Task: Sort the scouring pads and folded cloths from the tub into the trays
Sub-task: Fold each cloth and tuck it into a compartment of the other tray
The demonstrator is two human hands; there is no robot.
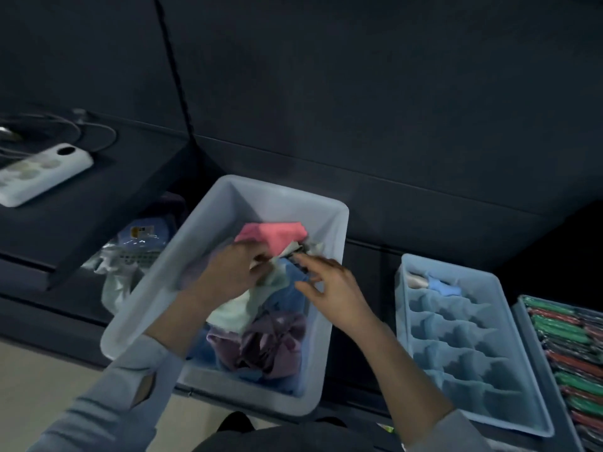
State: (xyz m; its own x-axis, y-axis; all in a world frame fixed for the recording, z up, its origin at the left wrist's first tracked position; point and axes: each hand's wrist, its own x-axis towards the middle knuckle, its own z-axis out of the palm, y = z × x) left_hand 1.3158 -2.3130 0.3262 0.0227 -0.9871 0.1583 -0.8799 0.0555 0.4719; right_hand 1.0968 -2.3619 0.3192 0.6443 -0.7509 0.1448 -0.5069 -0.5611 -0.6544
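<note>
A pale blue tub (pixel 267 199) in the middle holds a heap of cloths: a pink one (pixel 275 234) at the back, a pale green one (pixel 233 313), a blue one (pixel 287 301) and a purple one (pixel 264 347) in front. My left hand (pixel 228 272) is inside the tub and pinches a light cloth at the heap's middle. My right hand (pixel 329 285) hovers over the blue cloth with fingers spread and holds nothing. A blue divided tray (pixel 456 340) stands to the right, with a white and a blue folded cloth (pixel 437 283) in its far compartments.
A second tray (pixel 574 353) at the far right is packed with green and red scouring pads. A white power strip (pixel 42 172) with cables lies on a dark shelf at the left. Bagged items (pixel 130 256) sit below that shelf, beside the tub.
</note>
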